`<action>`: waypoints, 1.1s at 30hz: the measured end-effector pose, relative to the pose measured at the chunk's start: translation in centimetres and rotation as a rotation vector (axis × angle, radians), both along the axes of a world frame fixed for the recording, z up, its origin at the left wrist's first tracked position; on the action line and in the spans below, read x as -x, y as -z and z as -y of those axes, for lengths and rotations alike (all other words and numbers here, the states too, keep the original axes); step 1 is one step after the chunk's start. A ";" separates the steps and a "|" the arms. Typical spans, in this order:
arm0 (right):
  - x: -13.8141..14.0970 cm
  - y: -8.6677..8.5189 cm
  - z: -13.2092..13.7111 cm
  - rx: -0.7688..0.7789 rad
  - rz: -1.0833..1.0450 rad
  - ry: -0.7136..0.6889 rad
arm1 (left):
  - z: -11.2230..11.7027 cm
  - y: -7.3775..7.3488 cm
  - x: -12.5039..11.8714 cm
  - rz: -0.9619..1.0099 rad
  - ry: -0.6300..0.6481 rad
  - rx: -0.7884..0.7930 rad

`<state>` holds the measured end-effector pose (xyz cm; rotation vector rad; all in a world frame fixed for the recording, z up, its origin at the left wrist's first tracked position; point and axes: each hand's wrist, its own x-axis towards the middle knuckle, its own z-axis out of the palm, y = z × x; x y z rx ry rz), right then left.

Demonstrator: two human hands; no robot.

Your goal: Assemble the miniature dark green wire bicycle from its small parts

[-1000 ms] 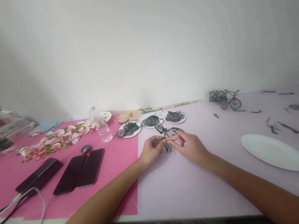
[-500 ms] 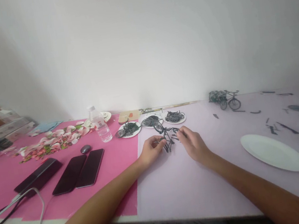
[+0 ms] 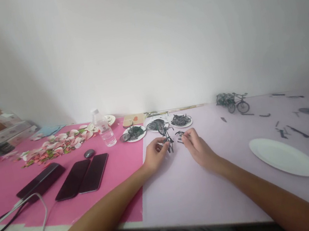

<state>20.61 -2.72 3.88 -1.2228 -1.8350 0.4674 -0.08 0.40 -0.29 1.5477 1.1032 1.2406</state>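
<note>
My left hand (image 3: 155,154) pinches a small dark model bicycle frame (image 3: 167,137) that stands on the pale lilac mat (image 3: 195,187), with one wheel (image 3: 161,128) at its top. My right hand (image 3: 197,146) is closed in a pinch on a tiny dark part (image 3: 179,133) just to the right of the frame. Three small white plates (image 3: 134,133) (image 3: 153,125) (image 3: 181,120) with dark bicycle parts stand just behind my hands.
A finished model bicycle (image 3: 237,104) stands at the back right. A large white plate (image 3: 283,156) and scattered dark parts (image 3: 292,131) lie to the right. On the pink mat to the left are a water bottle (image 3: 103,128), phones (image 3: 82,176), a mouse (image 3: 89,153) and petals (image 3: 56,144).
My hands have drawn apart: the left keeps the frame and has raised it upright, and the right has moved a little to the right and back with a small part.
</note>
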 end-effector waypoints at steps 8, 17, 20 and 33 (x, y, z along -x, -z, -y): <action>0.2 0.6 -0.6 -0.034 0.022 -0.099 | 0.1 -0.1 0.1 -0.016 -0.022 -0.076; -0.1 0.4 -1.0 -0.124 0.007 -0.035 | 0.4 -0.1 -0.1 -0.040 0.037 -0.082; -0.1 0.3 -0.9 -0.137 0.010 -0.031 | 0.4 0.0 -0.1 -0.057 0.030 -0.091; 0.1 0.5 -0.8 -0.112 -0.005 -0.059 | 0.3 0.1 0.0 -0.076 0.023 -0.097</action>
